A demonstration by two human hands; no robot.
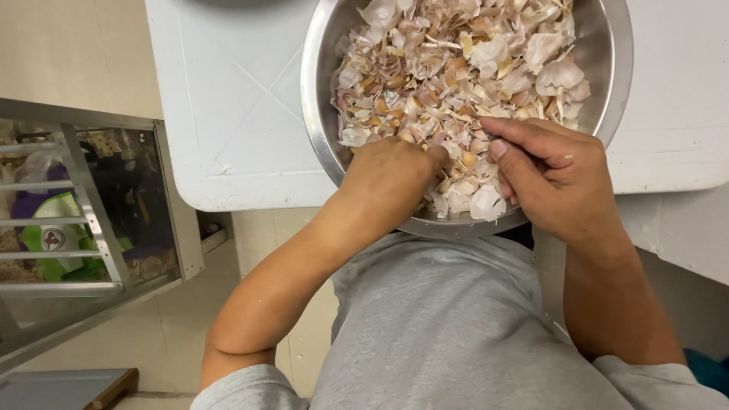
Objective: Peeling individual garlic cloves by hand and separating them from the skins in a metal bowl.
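steel bowl of garlic skins and cloves overhangs the white bench's near edge. left hand curled shut in the pile, contents hidden; right hand pinches skins at near rim.

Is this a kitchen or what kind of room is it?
Probably a kitchen, maybe a working one. Both hands dig in a big round steel bowl of papery garlic skins on a white plastic table, beside a glass-fronted metal cabinet.

My left hand and right hand dig into garlic skins in the steel bowl; perhaps pinching a clove.
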